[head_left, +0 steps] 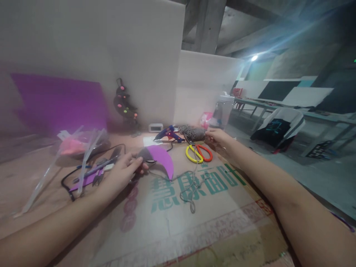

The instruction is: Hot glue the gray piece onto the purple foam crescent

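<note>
My left hand [124, 171] pinches the edge of a curved purple foam piece [162, 159] with a grey part at its near end, lying on a flattened cardboard sheet [194, 207]. My right hand [218, 138] reaches far across the table and closes on a ball of grey twine [194, 133]. A loose strand of the twine [189, 185] trails over the cardboard between my arms. Scissors with one yellow and one red handle [198, 152] lie just near of my right hand. A blue glue gun [168, 134] rests to the left of the twine ball.
Clear glue sticks [41, 181], a black cable [69, 178] and small tools lie at left, with a bag holding something pink [72, 145]. A purple foam sheet [58, 102] leans on the white partition. A small decorated tree [125, 104], a white clock [155, 127] and a clear jar [224, 109] stand at the back.
</note>
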Available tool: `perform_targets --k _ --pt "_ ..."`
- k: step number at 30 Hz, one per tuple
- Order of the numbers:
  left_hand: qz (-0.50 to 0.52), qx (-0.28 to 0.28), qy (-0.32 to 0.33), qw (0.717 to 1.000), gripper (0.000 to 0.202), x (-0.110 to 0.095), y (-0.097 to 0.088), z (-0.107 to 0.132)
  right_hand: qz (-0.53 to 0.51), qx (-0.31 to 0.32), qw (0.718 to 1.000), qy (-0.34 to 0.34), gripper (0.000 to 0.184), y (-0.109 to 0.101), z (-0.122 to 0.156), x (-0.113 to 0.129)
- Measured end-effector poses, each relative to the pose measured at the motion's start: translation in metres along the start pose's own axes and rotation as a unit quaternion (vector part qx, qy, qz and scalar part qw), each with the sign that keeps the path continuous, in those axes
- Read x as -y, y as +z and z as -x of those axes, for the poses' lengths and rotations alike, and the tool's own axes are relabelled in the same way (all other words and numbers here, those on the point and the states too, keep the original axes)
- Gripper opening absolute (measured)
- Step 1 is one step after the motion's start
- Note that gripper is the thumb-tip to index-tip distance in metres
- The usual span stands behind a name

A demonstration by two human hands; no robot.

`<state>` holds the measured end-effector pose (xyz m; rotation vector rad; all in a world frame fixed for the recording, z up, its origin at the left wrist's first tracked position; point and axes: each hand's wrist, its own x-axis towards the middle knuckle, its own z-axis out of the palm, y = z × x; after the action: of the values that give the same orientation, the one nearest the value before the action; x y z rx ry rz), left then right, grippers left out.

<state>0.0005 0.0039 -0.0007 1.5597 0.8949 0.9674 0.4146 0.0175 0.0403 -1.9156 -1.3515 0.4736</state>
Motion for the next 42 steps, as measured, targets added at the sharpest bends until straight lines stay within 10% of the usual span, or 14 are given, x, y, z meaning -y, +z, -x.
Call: perform_targets --k 18,28,34,42 --pt "0.005 0.009 0.000 1.000 0.034 -0.005 0.001 0.002 -0.219 -0.206 0.924 -0.238 0.026 -0.057 0.041 0.086" --pt "0.012 0.005 -0.001 1.000 0.034 -0.007 0.002 0.004 0.050 -0.163 0.927 -0.335 0.043 -0.057 0.086 0.116" --pt "0.014 0.007 0.008 1.000 0.028 -0.005 0.003 0.003 0.257 -0.103 0.893 -0.354 0.041 -0.029 0.097 0.122" --pt "0.000 0.016 0.027 0.999 0.027 -0.009 0.004 0.006 0.128 0.127 0.924 -0.337 0.028 0.060 0.120 0.120"
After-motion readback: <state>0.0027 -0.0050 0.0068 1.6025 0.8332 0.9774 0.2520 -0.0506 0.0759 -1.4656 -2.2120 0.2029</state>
